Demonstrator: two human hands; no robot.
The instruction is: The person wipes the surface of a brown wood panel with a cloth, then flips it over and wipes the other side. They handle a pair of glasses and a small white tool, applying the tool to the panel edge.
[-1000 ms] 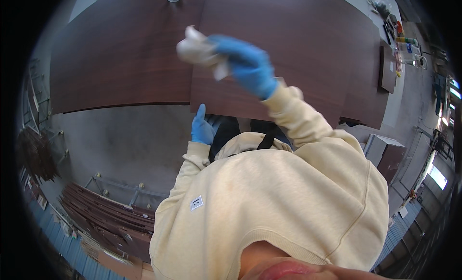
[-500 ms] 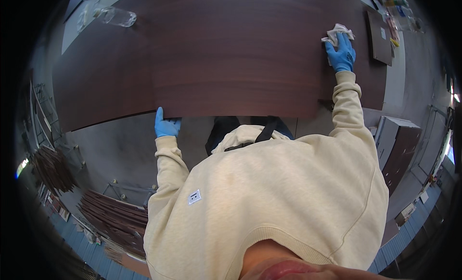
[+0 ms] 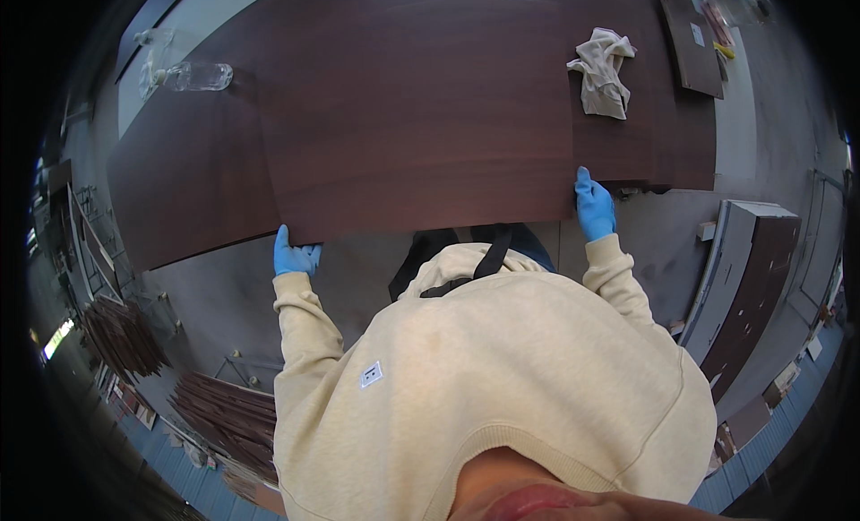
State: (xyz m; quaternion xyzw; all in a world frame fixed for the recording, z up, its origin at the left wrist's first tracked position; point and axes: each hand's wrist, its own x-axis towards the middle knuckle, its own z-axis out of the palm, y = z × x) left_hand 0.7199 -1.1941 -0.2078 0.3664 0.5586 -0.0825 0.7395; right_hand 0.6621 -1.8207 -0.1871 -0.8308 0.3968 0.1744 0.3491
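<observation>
A large dark brown wood-grain panel (image 3: 421,118) lies in front of me. At its near left corner, my left hand (image 3: 297,255), in a blue glove, grips the edge with the thumb on top and the fingers underneath. My right hand (image 3: 595,207), gloved the same way, holds the near right corner, its fingers partly hidden by the panel. A crumpled off-white cloth (image 3: 604,73) rests to the right of the panel, on another brown board and apart from both hands.
Clear plastic bottles (image 3: 195,77) lie at the far left. A smaller brown board (image 3: 690,46) sits at the far right. Stacked panels (image 3: 748,288) stand on the floor to my right, and more brown boards (image 3: 224,422) are stacked behind on my left.
My right hand has let go of the cloth and come back toward me to the panel's near right corner. The panel has shifted slightly left and nearer, with my left hand on it.
</observation>
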